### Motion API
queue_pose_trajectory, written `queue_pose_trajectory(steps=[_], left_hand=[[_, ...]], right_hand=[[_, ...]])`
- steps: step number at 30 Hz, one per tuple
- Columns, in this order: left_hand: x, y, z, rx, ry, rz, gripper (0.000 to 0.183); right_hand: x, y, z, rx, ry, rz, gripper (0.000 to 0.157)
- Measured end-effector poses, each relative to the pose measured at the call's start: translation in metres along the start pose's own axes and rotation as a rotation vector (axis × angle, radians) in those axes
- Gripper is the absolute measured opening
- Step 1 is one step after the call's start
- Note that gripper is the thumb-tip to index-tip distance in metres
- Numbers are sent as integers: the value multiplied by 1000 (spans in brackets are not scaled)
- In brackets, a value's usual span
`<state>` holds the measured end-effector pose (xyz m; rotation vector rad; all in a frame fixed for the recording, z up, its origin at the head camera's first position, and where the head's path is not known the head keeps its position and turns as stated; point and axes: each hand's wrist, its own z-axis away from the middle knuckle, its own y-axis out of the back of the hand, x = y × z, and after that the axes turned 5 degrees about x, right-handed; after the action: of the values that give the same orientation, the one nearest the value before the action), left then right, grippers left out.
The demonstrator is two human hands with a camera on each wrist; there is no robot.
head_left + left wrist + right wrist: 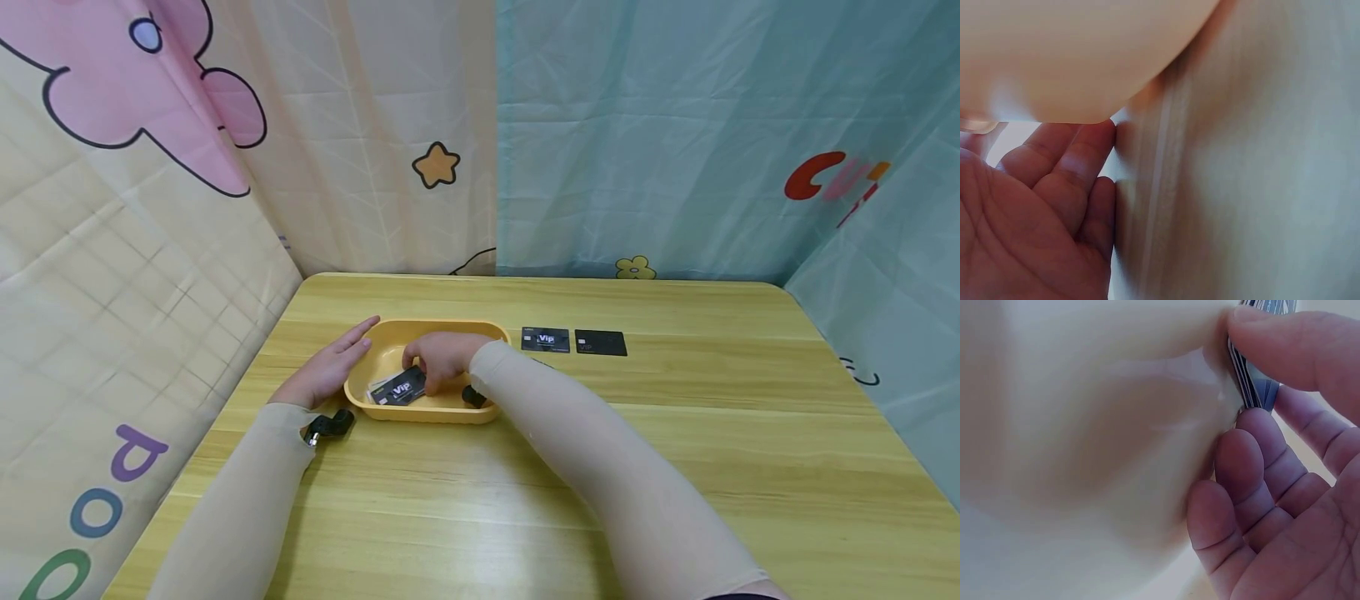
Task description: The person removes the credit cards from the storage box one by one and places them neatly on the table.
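A shallow yellow plastic basket [427,415] sits on the table. In it lies a loose stack of cards [400,387], the top one black with "Vip" printed on it. My right hand [444,360] reaches into the basket and pinches the stack's right end. In the right wrist view, the thumb and a finger of my right hand [1297,456] are on the cards' edges [1250,378], the other fingers curled below. Against the basket's left outer side rests my left hand [327,372], fingers extended. The left wrist view shows its fingers under the basket wall [1054,75].
Two black cards lie side by side right of the basket, one marked "Vip" [545,340] and a plainer one [601,342]. Part of another dark item shows just below them, mostly hidden by the right sleeve [570,425]. Printed curtains [637,150] stand behind the wooden table [480,500].
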<state>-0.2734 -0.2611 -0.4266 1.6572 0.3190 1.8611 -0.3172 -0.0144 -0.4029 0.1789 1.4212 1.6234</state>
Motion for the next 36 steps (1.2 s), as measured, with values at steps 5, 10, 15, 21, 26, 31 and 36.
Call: queue_pose_trajectory(steps=[5, 10, 15, 21, 26, 31, 36], left_hand=[[0, 0, 1, 2, 4, 8, 62], [0, -1, 2, 10, 3, -4, 62], [-2, -1, 1, 13, -7, -4, 61], [-2, -1, 0, 14, -14, 6, 62], [-2, -1, 1, 17, -12, -7, 63], [-1, -1, 1, 16, -10, -12, 63], [0, 0, 1, 14, -1, -35, 63]], right_hand=[[0, 0, 0, 1, -4, 6, 48], [-1, 1, 1, -1, -15, -4, 48], [-1, 1, 3, 6, -9, 2, 49], [1, 2, 1, 21, -19, -9, 51], [0, 4, 1, 37, -9, -9, 54], [-1, 5, 1, 60, 24, 15, 53], [-2, 7, 1, 80, 48, 38, 53]])
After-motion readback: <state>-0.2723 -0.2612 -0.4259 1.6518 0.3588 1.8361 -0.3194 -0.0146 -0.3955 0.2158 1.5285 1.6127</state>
